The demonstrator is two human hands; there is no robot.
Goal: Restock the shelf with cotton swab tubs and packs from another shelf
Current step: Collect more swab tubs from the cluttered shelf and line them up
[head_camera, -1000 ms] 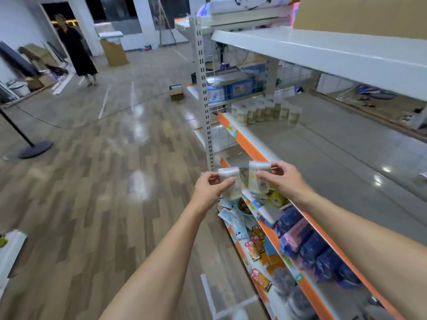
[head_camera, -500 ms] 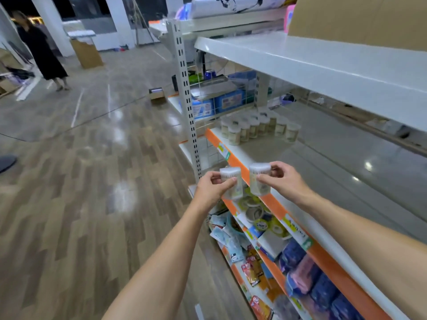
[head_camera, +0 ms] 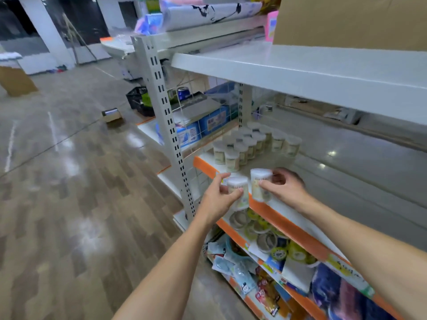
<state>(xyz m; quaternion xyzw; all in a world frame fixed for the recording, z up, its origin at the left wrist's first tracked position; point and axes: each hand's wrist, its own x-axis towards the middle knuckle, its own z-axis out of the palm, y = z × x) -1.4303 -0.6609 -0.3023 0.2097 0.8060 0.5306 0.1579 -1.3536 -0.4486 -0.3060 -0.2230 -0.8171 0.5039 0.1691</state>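
Note:
My left hand point(head_camera: 218, 200) grips a clear round cotton swab tub point(head_camera: 238, 192), held just off the orange front edge of the white shelf point(head_camera: 351, 181). My right hand point(head_camera: 285, 189) grips a second such tub point(head_camera: 260, 187) right beside it, over the shelf's front edge. Several more tubs point(head_camera: 249, 144) stand in a cluster at the shelf's far left end, a short way beyond both hands. To the right of that cluster the shelf surface is bare.
A white shelf board point(head_camera: 300, 72) hangs low over the hands, with a cardboard box point(head_camera: 351, 19) on top. A perforated upright post point(head_camera: 166, 116) stands left of the hands. Tape rolls point(head_camera: 261, 232) and packets point(head_camera: 242, 269) fill the lower shelves. Open wooden floor lies left.
I have moved closer to the shelf's left end, and the cluster of tubs is nearer. Both hands have carried their tubs up and forward to the orange shelf edge.

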